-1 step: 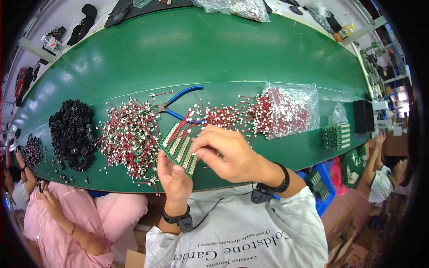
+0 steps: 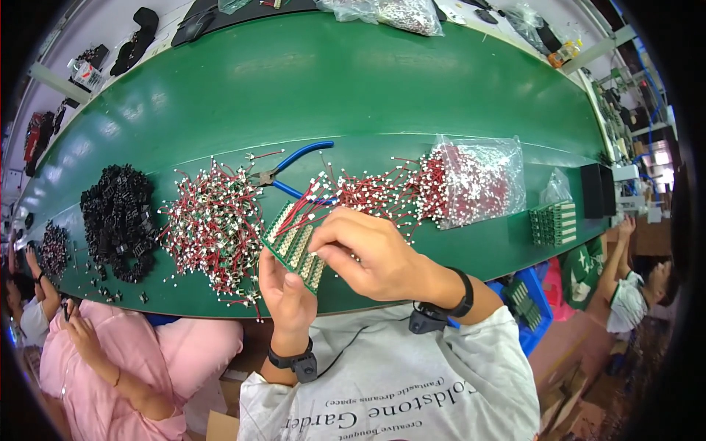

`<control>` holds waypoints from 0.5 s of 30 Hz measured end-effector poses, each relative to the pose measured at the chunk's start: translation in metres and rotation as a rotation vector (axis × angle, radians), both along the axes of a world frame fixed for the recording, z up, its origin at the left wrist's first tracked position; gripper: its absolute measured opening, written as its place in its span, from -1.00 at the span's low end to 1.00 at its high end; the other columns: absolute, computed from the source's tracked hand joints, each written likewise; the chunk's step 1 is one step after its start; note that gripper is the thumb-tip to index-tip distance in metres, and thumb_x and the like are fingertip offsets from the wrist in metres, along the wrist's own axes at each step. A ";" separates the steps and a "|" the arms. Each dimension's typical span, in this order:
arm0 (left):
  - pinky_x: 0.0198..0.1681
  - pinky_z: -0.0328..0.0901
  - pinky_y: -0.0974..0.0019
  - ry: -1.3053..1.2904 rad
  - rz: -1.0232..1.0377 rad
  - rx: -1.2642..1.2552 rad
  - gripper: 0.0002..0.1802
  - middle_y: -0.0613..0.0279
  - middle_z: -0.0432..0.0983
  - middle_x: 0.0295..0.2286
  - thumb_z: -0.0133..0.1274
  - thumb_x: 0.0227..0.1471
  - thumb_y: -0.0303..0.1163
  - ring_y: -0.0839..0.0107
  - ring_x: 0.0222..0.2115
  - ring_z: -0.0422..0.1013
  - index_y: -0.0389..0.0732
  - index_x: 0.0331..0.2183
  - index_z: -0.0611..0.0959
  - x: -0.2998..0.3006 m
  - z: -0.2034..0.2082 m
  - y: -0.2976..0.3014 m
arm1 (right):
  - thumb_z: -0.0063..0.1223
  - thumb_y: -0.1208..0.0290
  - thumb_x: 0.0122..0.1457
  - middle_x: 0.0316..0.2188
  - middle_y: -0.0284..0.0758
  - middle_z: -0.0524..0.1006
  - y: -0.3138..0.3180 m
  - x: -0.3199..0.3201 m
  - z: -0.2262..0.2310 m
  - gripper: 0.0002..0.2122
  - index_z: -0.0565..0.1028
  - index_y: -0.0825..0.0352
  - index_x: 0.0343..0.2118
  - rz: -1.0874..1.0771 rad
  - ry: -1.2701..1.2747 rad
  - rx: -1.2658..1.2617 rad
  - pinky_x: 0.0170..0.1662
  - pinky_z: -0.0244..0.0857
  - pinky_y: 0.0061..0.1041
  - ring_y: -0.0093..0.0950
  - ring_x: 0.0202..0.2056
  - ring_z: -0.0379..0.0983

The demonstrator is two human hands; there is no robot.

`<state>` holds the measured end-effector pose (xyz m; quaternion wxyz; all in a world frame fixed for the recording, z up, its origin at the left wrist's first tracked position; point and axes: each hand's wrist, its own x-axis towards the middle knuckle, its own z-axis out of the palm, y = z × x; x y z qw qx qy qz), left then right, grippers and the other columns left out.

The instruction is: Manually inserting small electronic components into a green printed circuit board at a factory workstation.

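My left hand (image 2: 287, 298) grips a green circuit board panel (image 2: 300, 246) by its lower left edge, tilted above the table. Rows of small pale parts line the panel. Red wires with white plugs (image 2: 294, 215) stand out from its upper left end. Over the panel's right side, my right hand (image 2: 371, 253) is closed in a pinch, thumb and forefinger close to the rows. Whatever those fingertips hold, if anything, is too small to make out. Just beyond the panel lies a loose heap of red-wired connectors (image 2: 368, 192).
Blue-handled pliers (image 2: 294, 158) lie behind the panel. To the left are a wire connector pile (image 2: 213, 220) and a black parts heap (image 2: 118, 220). Rightward are a clear bag of connectors (image 2: 482, 184), stacked green boards (image 2: 553, 224) and a black box (image 2: 597, 191). A person in pink (image 2: 125, 360) sits left.
My right hand has shifted slightly left over the panel, its fingertips nearer the rows. My left hand and the panel look unmoved.
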<state>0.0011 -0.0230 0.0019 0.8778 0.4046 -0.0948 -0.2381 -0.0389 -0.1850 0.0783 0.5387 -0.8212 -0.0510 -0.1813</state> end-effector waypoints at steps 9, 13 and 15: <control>0.15 0.21 0.15 -0.075 0.008 0.021 -0.05 0.06 0.25 0.09 0.24 -0.03 -0.02 0.23 0.10 0.26 -0.29 0.18 0.14 -0.006 0.005 0.002 | 0.09 0.66 0.00 -0.42 -0.16 0.40 0.003 0.014 -0.011 -0.83 0.37 0.43 -0.33 -0.002 -0.052 -0.156 -0.35 0.32 -0.30 -0.17 -0.39 0.41; 0.16 0.20 0.14 -0.095 0.000 0.038 -0.04 0.04 0.24 0.10 0.25 -0.04 -0.01 0.22 0.11 0.25 -0.31 0.18 0.15 -0.006 0.001 0.003 | 0.12 0.67 -0.01 -0.44 -0.21 0.43 0.003 0.015 -0.013 -0.82 0.43 0.38 -0.32 -0.023 -0.153 -0.204 -0.42 0.30 -0.34 -0.25 -0.45 0.41; 0.17 0.19 0.14 -0.106 -0.009 0.046 -0.04 0.03 0.24 0.10 0.25 -0.04 0.00 0.22 0.11 0.25 -0.32 0.18 0.15 -0.006 0.002 0.004 | 0.12 0.67 -0.02 -0.43 -0.21 0.43 0.001 0.015 -0.013 -0.81 0.43 0.37 -0.31 -0.024 -0.162 -0.228 -0.41 0.30 -0.34 -0.24 -0.45 0.41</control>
